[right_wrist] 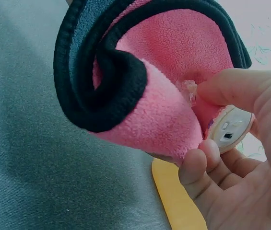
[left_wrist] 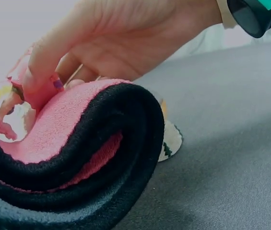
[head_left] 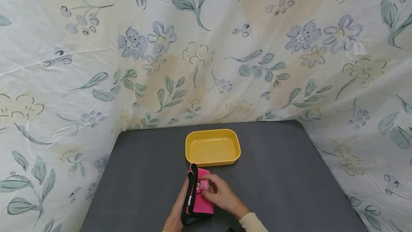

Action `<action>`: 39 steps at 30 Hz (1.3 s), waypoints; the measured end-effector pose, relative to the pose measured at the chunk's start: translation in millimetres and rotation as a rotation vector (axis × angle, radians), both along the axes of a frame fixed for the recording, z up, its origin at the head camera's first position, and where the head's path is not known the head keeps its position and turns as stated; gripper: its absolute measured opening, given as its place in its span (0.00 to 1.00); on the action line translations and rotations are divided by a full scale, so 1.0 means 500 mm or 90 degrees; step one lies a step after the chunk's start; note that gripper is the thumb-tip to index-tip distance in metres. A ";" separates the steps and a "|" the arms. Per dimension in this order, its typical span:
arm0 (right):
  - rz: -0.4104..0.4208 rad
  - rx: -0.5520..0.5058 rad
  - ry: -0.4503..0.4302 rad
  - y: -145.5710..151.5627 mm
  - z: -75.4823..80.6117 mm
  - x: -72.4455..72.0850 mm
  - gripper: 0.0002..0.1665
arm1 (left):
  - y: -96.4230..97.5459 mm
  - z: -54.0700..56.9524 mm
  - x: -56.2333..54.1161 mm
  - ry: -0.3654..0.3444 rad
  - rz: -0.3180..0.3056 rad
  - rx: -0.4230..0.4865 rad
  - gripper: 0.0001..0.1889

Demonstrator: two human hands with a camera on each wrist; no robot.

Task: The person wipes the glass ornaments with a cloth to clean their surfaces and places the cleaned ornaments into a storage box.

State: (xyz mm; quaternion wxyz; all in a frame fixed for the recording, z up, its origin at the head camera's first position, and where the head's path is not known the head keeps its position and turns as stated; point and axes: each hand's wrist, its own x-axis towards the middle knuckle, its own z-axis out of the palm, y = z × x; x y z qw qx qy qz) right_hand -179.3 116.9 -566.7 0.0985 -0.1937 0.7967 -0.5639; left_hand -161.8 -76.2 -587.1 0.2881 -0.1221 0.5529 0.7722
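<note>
A folded, fuzzy pink cloth (head_left: 204,203) with black edging stands over the table. My left hand (head_left: 178,207) grips it from its left side, and the cloth hides most of those fingers. My right hand (head_left: 223,195) pinches a small pink doll figurine (head_left: 203,185) between thumb and fingers, against the cloth's pink face. In the left wrist view the doll (left_wrist: 41,88) lies in the curve of the cloth, with some yellow and white on it. The right wrist view shows its round white base (right_wrist: 231,129) with a small switch.
Just beyond the hands stands a yellow rectangular tray (head_left: 212,164) on the dark grey table (head_left: 273,174). Floral fabric (head_left: 199,92) hangs around the back and sides of the table. A dark camera (left_wrist: 250,17) is on the right wrist.
</note>
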 end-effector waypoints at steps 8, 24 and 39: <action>0.011 0.007 0.012 0.002 0.007 -0.003 0.29 | -0.002 -0.002 0.002 0.027 0.044 0.009 0.34; -0.004 0.003 -0.013 0.012 -0.005 -0.004 0.30 | -0.005 -0.011 0.002 0.007 0.095 0.007 0.41; -0.010 0.039 -0.029 0.006 0.001 -0.012 0.30 | -0.020 0.002 0.008 0.020 0.096 -0.054 0.42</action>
